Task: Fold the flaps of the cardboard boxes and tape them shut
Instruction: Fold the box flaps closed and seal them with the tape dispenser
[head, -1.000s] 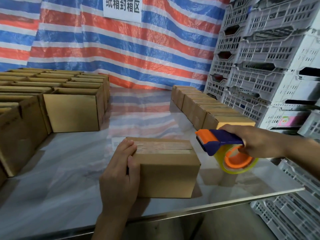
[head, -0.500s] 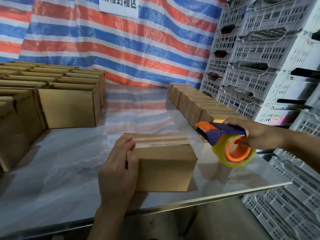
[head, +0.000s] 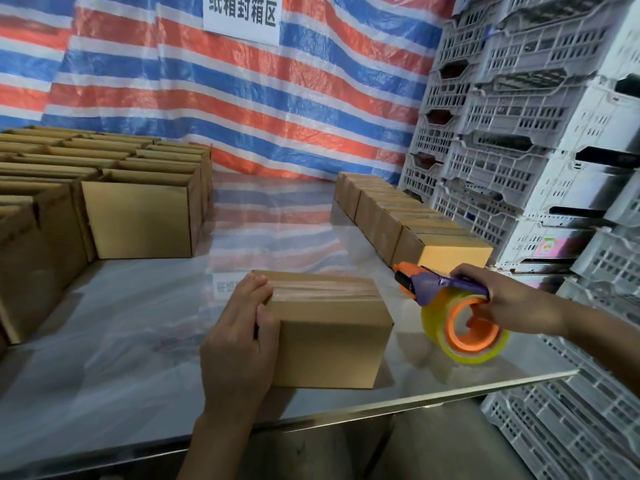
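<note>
Leftmost, open boxes (head: 138, 216) await folding; at table (head: 104, 341) centre, left hand (head: 242, 337) clasps closed, taped box (head: 325, 327); right hand (head: 509, 299) grips tape dispenser (head: 450, 306) just beside it; likely next: shifting it toward sealed row (head: 408, 216).

This is a packing area in a warehouse or small factory. A striped tarpaulin (head: 242, 109) is the back wall and carries a printed sign (head: 241, 16). White plastic crates (head: 526, 126) stand stacked at the right. Rows of cardboard boxes (head: 104, 188) fill a steel table (head: 138, 334).
</note>
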